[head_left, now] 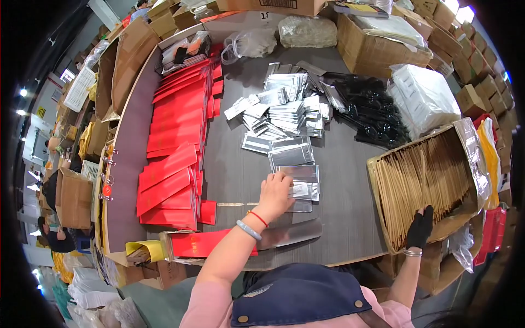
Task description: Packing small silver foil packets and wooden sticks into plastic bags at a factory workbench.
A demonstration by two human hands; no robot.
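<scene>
Head view: left hand (276, 192) touches silver packet (305, 174), long axis running sideways.

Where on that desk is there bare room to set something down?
Two strips: between the red packets and silver packets, and between the silver packets and open carton. It's crowded farther up, where silver packets meet the black pile.

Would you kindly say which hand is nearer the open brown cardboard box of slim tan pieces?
Right. The black-gloved right hand is over the near end of the box; the left hand is farther left, at silver packets.
</scene>
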